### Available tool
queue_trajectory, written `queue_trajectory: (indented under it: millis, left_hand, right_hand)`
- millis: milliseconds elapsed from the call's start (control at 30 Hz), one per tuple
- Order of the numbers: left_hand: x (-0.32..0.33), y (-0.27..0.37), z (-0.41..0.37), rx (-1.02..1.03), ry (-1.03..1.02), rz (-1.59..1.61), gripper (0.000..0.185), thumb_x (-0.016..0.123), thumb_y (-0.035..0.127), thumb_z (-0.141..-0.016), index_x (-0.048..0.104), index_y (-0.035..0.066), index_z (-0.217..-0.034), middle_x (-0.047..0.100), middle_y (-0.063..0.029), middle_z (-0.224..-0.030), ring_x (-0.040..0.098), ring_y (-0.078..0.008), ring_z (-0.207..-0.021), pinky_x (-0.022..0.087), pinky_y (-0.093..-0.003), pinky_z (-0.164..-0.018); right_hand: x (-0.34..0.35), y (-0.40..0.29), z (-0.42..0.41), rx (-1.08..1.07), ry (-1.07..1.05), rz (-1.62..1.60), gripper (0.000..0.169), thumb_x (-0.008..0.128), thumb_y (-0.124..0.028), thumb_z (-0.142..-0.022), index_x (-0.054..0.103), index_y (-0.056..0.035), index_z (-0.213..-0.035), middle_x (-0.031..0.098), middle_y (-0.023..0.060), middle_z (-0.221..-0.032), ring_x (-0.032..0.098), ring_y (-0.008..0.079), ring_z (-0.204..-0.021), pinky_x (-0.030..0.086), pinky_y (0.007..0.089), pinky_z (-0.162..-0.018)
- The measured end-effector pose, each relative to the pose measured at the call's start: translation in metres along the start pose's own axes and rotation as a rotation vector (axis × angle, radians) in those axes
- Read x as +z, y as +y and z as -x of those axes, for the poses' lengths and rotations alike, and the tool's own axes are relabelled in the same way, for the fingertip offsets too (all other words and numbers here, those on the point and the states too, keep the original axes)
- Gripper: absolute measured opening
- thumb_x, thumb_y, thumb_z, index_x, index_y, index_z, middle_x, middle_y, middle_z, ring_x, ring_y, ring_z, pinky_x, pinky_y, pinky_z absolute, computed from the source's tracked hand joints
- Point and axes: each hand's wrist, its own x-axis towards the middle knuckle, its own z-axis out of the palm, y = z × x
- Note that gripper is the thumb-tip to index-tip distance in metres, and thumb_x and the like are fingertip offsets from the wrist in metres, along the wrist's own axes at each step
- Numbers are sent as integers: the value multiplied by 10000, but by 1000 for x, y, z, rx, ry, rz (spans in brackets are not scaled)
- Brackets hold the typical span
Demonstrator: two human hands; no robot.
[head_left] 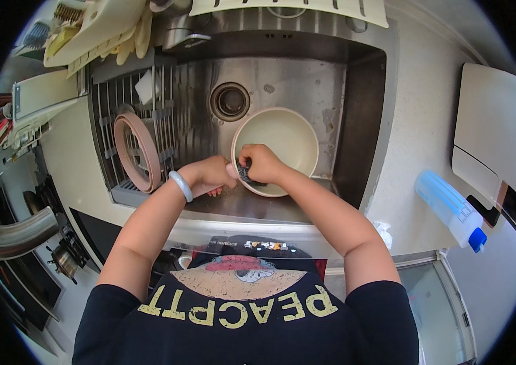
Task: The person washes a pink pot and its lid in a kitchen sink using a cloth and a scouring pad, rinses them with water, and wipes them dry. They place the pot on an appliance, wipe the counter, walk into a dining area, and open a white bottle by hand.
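A pan with a cream interior and pink rim [285, 132] sits tilted in the stainless steel sink [189, 86], right of the drain [230, 101]. My left hand [212, 175] is closed around the pan's pink handle [203, 188], with a pale bangle [180, 186] on that wrist. Inside the pan, my right hand [260, 163] grips a dark mesh scouring pad [245, 172] against the wall nearest the handle. Part of the pad is hidden by the fingers.
A drying rack [166, 137] spans the sink's left side, holding a pink-rimmed glass lid [150, 157] and a white block [147, 86]. The faucet [185, 37] is at the back. On the right counter lies a clear bottle with a blue cap [451, 207]. Brushes [68, 13] stand in a holder upper left.
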Motion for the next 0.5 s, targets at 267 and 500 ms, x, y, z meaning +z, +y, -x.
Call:
queue_trajectory:
  millis: [267,500]
  left_hand:
    - [4,0,6,-42,-36,4,189,645,99,-675,560,-52,-753,534,-121,-539,543,-205,-448,457,-329,-393]
    - [0,7,10,-72,-41,-37,194,637,103,-681,554,-69,-720,541,-135,-548,546,-219,-447,471,-345,-405]
  right_hand:
    - [-51,24,-22,-205,569,973,87,577,-103,-641,570,-61,-716,575,91,-827,584,247,-756,495,335,-572]
    - [-32,21,-29,-464,483,994,115,565,-133,-665,610,-82,-758,579,56,-835,567,209,-799,488,325,-601]
